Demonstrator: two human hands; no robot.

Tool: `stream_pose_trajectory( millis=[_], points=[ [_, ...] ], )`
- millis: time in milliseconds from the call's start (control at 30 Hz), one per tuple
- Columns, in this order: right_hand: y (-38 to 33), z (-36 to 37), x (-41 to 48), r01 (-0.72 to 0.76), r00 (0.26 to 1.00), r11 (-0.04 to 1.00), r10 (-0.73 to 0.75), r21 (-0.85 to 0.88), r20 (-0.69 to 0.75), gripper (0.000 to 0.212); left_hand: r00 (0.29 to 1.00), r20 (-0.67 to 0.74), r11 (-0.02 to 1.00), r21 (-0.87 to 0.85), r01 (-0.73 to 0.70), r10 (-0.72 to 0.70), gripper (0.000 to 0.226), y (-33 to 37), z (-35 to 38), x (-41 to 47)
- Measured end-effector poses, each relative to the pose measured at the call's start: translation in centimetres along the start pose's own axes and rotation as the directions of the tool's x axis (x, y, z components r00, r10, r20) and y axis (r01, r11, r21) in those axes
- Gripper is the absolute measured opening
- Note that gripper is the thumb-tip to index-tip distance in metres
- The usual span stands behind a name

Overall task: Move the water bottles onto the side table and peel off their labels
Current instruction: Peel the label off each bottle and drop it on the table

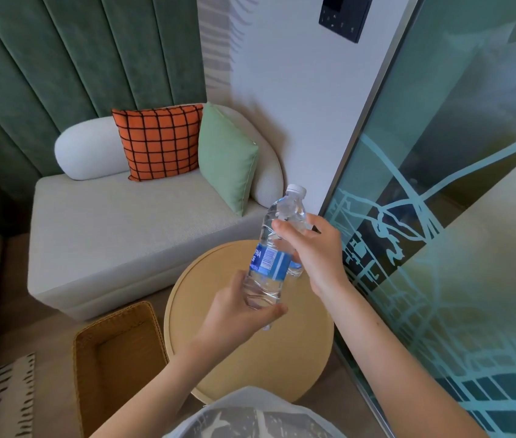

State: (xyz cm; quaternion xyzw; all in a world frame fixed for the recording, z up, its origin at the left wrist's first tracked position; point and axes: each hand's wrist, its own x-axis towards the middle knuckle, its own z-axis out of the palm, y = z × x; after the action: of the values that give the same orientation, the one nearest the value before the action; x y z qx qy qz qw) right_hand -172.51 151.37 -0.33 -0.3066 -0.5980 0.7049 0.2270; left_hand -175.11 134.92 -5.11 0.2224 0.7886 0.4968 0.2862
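Observation:
A clear plastic water bottle [274,248] with a white cap and a blue label is held tilted in the air above the round wooden side table [206,314]. My left hand [237,314] grips its lower end. My right hand [313,248] wraps the upper body near the shoulder. A second bottle's blue-labelled part [296,268] shows just behind the first, under my right hand; whether it stands on the table I cannot tell.
A woven wicker basket [117,352] sits on the floor left of the table. Behind is a pale sofa [117,235] with orange checked and green cushions. A frosted glass partition [440,232] runs along the right.

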Motion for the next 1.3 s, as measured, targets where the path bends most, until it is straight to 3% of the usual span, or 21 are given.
stream_pose_trajectory(
  millis=[67, 200, 333, 533, 667, 733, 900, 1167, 1300],
  points=[
    [0.1, 0.1, -0.1, -0.040, 0.999, 0.999, 0.040, -0.011, 0.003, 0.058, 1.000, -0.022, 1.000, 0.015, -0.007, 0.007, 0.048, -0.1, 0.2, 0.0],
    [0.7, -0.5, -0.1, -0.069, 0.997, 0.997, 0.071, -0.035, 0.032, 0.037, 1.000, -0.016, 1.000, -0.016, 0.003, -0.004, 0.052, 0.0, 0.0, -0.3],
    [1.2, -1.3, -0.2, -0.118, 0.988, 0.992, 0.121, -0.036, 0.100, 0.050, 1.000, -0.021, 0.994, -0.111, 0.007, -0.010, 0.056, 0.7, -0.7, -0.1],
    [1.8, -1.8, -1.2, -0.186, 0.956, 0.968, 0.138, 0.171, 0.258, 0.066, 0.996, 0.025, 0.975, -0.210, -0.078, 0.085, 0.048, 1.6, -1.5, 0.2],
    [2.1, -1.8, -1.7, -0.204, 0.914, 0.938, 0.080, 0.279, 0.397, 0.047, 0.981, 0.120, 0.942, -0.319, -0.108, 0.154, 0.024, 1.4, -1.2, 0.2],
    [2.5, -1.8, -1.8, -0.174, 0.903, 0.945, 0.041, 0.276, 0.428, 0.029, 0.983, 0.114, 0.940, -0.324, -0.102, 0.146, 0.028, 1.1, -1.1, 0.3],
    [2.7, -1.5, -1.9, -0.159, 0.924, 0.943, 0.039, 0.291, 0.380, 0.028, 0.980, 0.128, 0.948, -0.300, -0.106, 0.150, 0.038, 0.5, -1.0, 0.7],
    [2.3, -1.3, -1.9, -0.194, 0.941, 0.939, 0.096, 0.285, 0.325, 0.037, 0.954, 0.218, 0.955, -0.257, -0.147, 0.205, 0.012, 0.6, -1.1, 0.8],
    [1.7, -1.3, -1.5, -0.231, 0.946, 0.940, 0.157, 0.250, 0.282, 0.072, 0.940, 0.213, 0.938, -0.284, -0.201, 0.266, 0.016, 0.2, -1.0, 0.5]
  ],
)
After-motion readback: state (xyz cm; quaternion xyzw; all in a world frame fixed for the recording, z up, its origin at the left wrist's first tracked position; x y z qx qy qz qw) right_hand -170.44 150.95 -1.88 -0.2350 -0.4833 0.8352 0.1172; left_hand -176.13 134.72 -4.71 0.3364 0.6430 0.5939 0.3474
